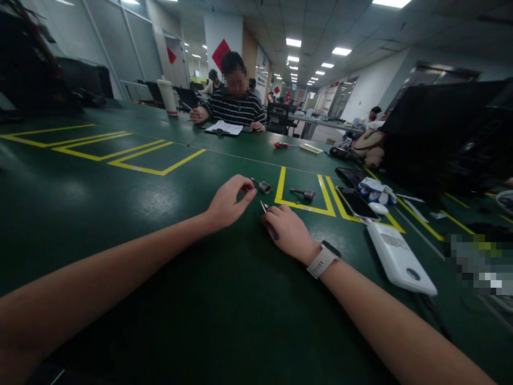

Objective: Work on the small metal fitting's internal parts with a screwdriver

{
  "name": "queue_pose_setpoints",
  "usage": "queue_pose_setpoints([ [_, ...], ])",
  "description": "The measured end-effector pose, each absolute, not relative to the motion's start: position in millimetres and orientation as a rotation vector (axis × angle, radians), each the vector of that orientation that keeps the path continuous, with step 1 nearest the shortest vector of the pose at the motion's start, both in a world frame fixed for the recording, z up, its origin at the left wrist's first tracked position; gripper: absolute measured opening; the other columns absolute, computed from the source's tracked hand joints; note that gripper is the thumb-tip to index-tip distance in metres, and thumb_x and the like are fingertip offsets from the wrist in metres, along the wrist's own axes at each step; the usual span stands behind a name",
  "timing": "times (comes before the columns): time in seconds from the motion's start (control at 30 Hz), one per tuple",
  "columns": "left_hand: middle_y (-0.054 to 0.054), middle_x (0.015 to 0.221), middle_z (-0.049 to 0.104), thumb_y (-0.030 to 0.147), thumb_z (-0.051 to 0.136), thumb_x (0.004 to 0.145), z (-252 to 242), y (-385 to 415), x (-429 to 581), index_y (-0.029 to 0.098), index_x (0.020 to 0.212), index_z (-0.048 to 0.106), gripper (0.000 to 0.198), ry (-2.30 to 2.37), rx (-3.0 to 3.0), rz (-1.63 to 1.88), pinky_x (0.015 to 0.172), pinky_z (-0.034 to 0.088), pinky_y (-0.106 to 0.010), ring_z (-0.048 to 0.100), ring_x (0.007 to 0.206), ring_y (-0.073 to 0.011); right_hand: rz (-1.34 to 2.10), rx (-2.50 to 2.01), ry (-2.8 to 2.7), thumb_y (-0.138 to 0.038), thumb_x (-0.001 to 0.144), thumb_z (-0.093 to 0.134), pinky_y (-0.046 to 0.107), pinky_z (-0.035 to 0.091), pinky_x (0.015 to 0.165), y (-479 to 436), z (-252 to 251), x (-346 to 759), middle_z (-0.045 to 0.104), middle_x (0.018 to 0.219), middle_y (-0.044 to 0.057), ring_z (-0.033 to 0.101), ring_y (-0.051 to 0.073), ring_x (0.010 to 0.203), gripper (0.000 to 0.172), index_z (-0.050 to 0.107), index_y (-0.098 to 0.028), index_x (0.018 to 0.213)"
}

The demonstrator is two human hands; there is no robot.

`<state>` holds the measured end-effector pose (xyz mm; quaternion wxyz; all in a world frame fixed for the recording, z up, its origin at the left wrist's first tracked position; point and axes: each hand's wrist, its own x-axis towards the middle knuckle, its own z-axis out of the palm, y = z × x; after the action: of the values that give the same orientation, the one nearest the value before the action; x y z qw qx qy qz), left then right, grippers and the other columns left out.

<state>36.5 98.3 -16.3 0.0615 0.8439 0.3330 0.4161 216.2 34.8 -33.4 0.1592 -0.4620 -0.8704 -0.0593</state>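
Note:
My left hand hovers over the table with its fingers curved. A gap shows between thumb and forefinger. Right at its fingertips is a small dark metal part, with a cup-like end and a thin stem; whether they touch I cannot tell. My right hand, wearing a watch with a pale strap, is closed around a small tool with a silver pointed tip and a dark handle; most of it is hidden in the palm. Beyond this hand, a similar metal part lies inside a yellow taped outline.
To the right are a phone, a white power bank, a white oval object and gloves. A red-handled screwdriver lies farther back. Across the green table, a person sits behind a clipboard.

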Motion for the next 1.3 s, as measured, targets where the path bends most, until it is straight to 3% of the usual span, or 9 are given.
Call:
queue_pose_setpoints([
  [0.23, -0.005, 0.084, 0.054, 0.028, 0.043, 0.087, -23, 98, 38, 0.015, 0.086, 0.052, 0.016, 0.976, 2.64, 1.115, 0.068, 0.044, -0.029, 0.052, 0.077, -0.0157, -0.071, -1.337, -2.381, -0.01, 0.082, 0.05, 0.036, 0.04, 0.075, 32, -38, 234, 0.061, 0.097, 0.007, 0.049, 0.022, 0.085, 0.016, 0.06, -0.019, 0.091],
  [0.53, -0.006, 0.088, 0.055, 0.03, 0.041, 0.088, -29, 92, 38, 0.015, 0.089, 0.053, 0.02, 0.977, 2.704, 0.889, 0.07, 0.045, -0.032, 0.052, 0.08, -0.0171, 0.339, -1.182, -2.204, -0.009, 0.08, 0.051, 0.037, 0.043, 0.089, 35, -41, 243, 0.059, 0.105, 0.007, 0.054, 0.019, 0.098, 0.019, 0.056, -0.019, 0.096],
  [1.17, -0.007, 0.094, 0.056, 0.033, 0.039, 0.089, -29, 91, 41, 0.015, 0.094, 0.056, 0.026, 1.031, 2.768, 0.558, 0.074, 0.045, -0.033, 0.053, 0.084, -0.0179, 0.045, -1.668, -2.097, -0.014, 0.085, 0.045, 0.042, 0.047, 0.085, 15, -39, 288, 0.061, 0.105, 0.011, 0.056, 0.025, 0.098, 0.019, 0.061, -0.017, 0.095],
  [1.3, -0.009, 0.106, 0.054, 0.034, 0.042, 0.087, -22, 114, 51, 0.014, 0.102, 0.055, 0.028, 1.142, 2.739, 0.587, 0.082, 0.045, -0.035, 0.054, 0.093, -0.0202, 0.031, -1.669, -2.085, -0.014, 0.084, 0.047, 0.042, 0.045, 0.088, 16, -40, 288, 0.061, 0.106, 0.01, 0.055, 0.025, 0.101, 0.019, 0.061, -0.017, 0.095],
])
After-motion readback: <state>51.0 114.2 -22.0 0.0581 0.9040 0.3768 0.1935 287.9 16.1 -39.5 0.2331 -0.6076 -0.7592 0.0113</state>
